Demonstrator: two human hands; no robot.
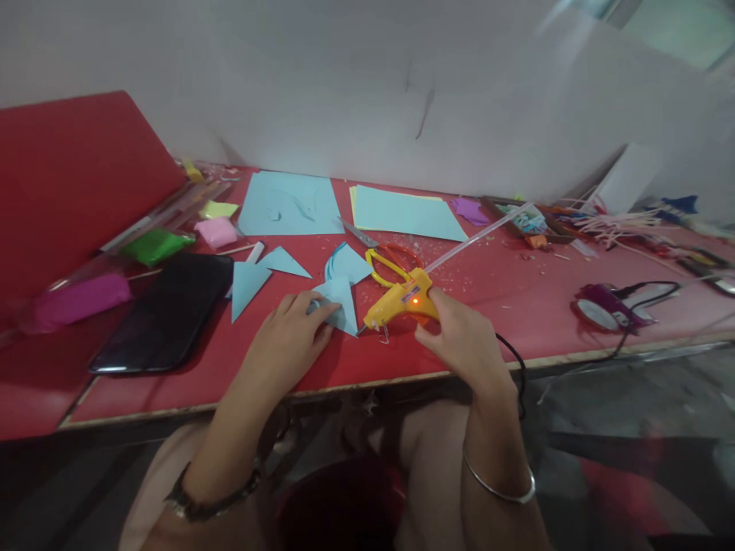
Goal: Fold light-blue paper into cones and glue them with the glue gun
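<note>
1. Count: two large blue sheets (290, 203) lie at the rear of the desk (517, 291). Three loose cut blue pieces (246, 283) lie in front of them, and a fourth, the folded blue piece (340, 300), is in hand. Also present: one glue gun (399, 300), one pair of scissors (386, 262), one black phone (166, 314) and three clay packets (155, 246).
2. Left hand (287, 337): grip closed, pinching the folded blue piece, which rests on the desk.
3. Right hand (465, 337): grip closed around the glue gun handle. The lamp is lit. The nozzle points left at the piece's lower corner; contact cannot be confirmed.
4. Edges: both hands work near the desk's front edge. The scissors sit just behind the gun, and the phone is well to the left. Open red surface runs rightward to a purple tape roll (602, 306).
</note>
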